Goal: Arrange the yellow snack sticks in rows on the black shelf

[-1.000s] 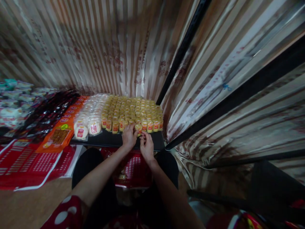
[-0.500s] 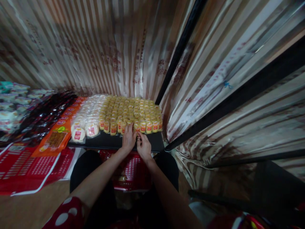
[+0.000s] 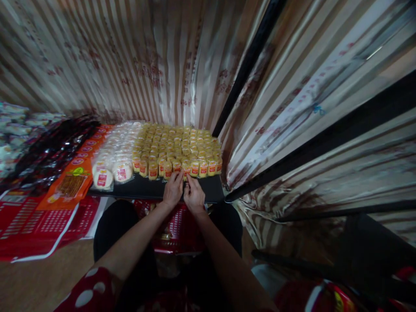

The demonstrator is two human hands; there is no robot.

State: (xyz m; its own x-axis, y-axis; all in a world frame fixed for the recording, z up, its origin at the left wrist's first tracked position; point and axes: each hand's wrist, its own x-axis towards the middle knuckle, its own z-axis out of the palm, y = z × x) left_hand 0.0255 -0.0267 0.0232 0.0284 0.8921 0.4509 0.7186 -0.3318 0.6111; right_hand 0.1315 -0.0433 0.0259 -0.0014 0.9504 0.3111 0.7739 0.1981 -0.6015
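Observation:
My left hand [image 3: 173, 189] and my right hand [image 3: 195, 194] are close together at the front of a block of small yellow wrapped snack cakes [image 3: 169, 143]. Between my fingertips stands one snack cake [image 3: 186, 165] with a red label, in the front row. The fingers of both hands are bent and pinch at its lower edge from either side. Its base is partly hidden by the fingers. The rows sit tightly packed on a black board [image 3: 143, 189], labels facing me.
To the left lie round white wrapped crackers [image 3: 103, 178], an orange snack packet [image 3: 73, 182] and dark shiny packets [image 3: 48, 151]. A red basket [image 3: 175, 229] is below the board, between my knees. Black poles [image 3: 248, 71] and a striped curtain [image 3: 130, 56] stand behind and right.
My left fingers have drawn back from over the front row, so more of the labels show. My right hand stays beside it at the same cake. The view has tilted slightly.

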